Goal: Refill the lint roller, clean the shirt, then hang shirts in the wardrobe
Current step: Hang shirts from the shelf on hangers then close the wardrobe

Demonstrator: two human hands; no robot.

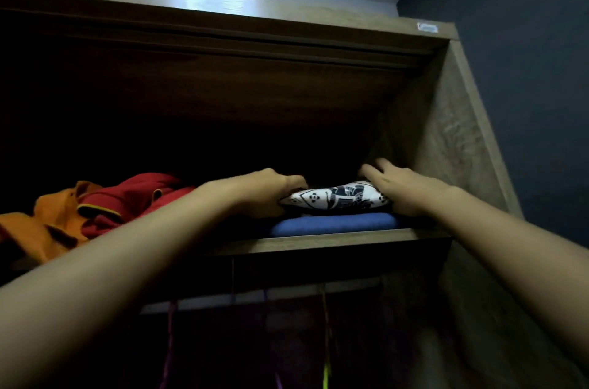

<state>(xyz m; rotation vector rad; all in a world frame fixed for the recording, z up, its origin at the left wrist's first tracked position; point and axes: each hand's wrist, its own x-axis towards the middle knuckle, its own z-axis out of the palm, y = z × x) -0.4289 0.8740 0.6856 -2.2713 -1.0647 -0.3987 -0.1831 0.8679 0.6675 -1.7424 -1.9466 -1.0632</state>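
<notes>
A folded white shirt with a dark blue print (336, 198) lies on top of a folded blue garment (334, 224) on the wardrobe's top shelf (318, 242). My left hand (271, 191) grips the printed shirt's left end, fingers curled around it. My right hand (398, 189) presses against its right end, thumb under and fingers spread over the top. Both arms reach up to the shelf.
A crumpled red garment (134, 197) and an orange one (47, 222) lie on the shelf's left part. The wardrobe's right side panel (452, 146) stands close to my right hand. Below the shelf, purple (170, 340) and yellow hangers (325, 340) hang in the dark.
</notes>
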